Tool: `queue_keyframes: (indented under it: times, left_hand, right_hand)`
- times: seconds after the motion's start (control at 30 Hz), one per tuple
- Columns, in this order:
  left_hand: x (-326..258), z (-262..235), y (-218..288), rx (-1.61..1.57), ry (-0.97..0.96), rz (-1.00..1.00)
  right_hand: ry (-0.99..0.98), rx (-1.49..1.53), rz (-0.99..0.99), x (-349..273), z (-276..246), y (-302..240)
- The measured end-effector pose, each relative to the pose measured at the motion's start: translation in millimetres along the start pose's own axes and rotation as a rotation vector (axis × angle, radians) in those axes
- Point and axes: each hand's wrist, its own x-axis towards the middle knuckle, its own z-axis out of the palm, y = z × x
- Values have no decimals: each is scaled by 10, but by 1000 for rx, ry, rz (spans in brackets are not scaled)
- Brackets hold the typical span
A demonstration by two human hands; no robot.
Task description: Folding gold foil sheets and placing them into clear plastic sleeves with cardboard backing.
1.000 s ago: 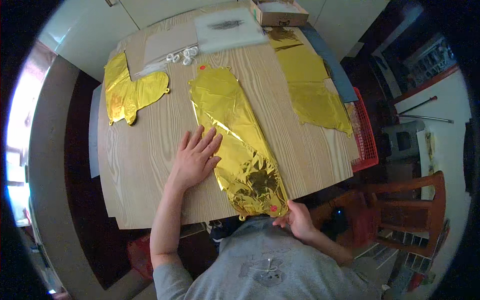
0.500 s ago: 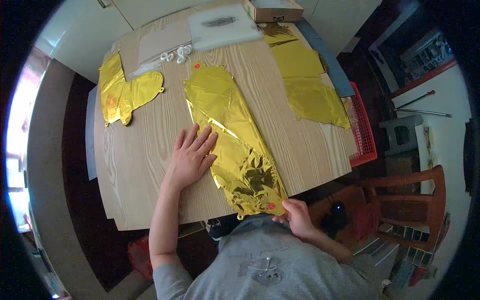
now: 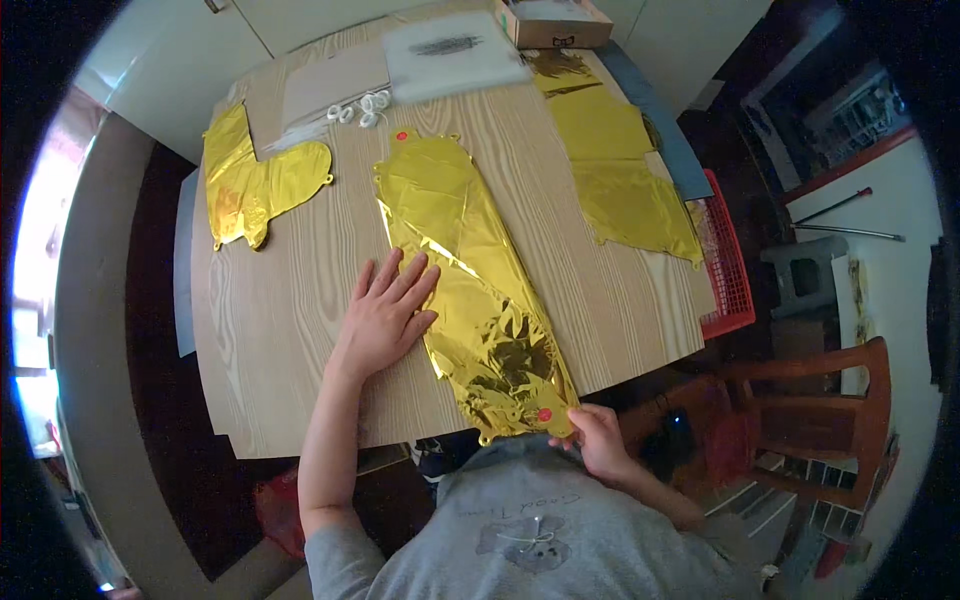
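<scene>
A long, flat gold foil balloon (image 3: 450,230) lies down the middle of the wooden table, a red dot near each end. Its near end is crinkled and reaches over the table's front edge. My left hand (image 3: 385,318) rests flat with fingers spread, fingertips on the balloon's left edge. At the near right corner, beside the red dot, my right hand (image 3: 595,440) pinches the foil between thumb and fingers. Another flat gold foil balloon (image 3: 255,185), bent in shape, lies at the far left. More flat gold foil (image 3: 620,165) stretches along the table's right side.
Several white ribbon rolls (image 3: 360,107) sit beyond the middle balloon, near a translucent plastic sheet (image 3: 450,70). A cardboard box (image 3: 555,25) stands at the far edge. Beside the table's right edge is a red basket (image 3: 730,260); a wooden chair (image 3: 870,420) stands at the lower right.
Both hands keep their places on the middle balloon, the right still pinching its corner. The whole view has shifted very slightly.
</scene>
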Motion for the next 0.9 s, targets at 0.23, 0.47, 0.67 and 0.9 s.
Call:
queue_keyframes:
  times: [0.23,0.47,0.67,0.9]
  left_hand:
    - [-10,21,-14,13,-5,3]
    - [-8,-2,-11,5,-9,17]
    - [-14,-1,-4,19,9,16]
    - [-13,-1,0,30,5,10]
  right_hand:
    - [-42,-79,-68,29,-54,47]
    - [-23,-87,-68,26,-78,65]
    - [-20,-82,-85,3,-34,15]
    - [-22,-82,-85,11,-38,25]
